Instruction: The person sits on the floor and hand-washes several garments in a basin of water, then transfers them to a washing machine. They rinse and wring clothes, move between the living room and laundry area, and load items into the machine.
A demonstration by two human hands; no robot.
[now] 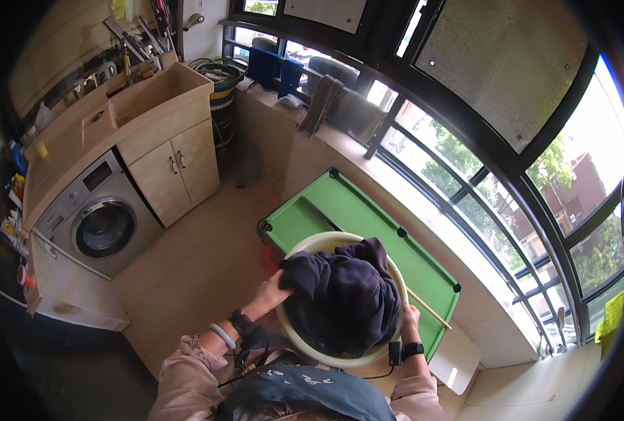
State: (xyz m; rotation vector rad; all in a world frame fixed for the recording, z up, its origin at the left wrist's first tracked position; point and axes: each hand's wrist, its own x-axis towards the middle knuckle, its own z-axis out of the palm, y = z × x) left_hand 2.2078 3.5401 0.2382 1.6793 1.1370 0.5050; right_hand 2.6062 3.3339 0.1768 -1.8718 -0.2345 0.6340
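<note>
A round cream basin [315, 353] heaped with dark cloth [343, 294] is held in front of my body. My left hand [271, 292] is at the basin's left side, its fingers closed over the basin's edge and the cloth there. On the right side, my right hand [410, 319] grips the basin's rim, with part of its fingers hidden by the rim. Some of the cloth rises above the rim at the back and left. The basin overlaps a small green pool table [328, 200] beyond it.
A cue stick [429, 308] lies on the pool table. Far left are a front-loading washing machine [104, 227], a cabinet [172, 168] and a laundry sink [154, 102]. Stacked buckets [221, 92] stand in the corner. A window ledge [354, 152] runs along the right.
</note>
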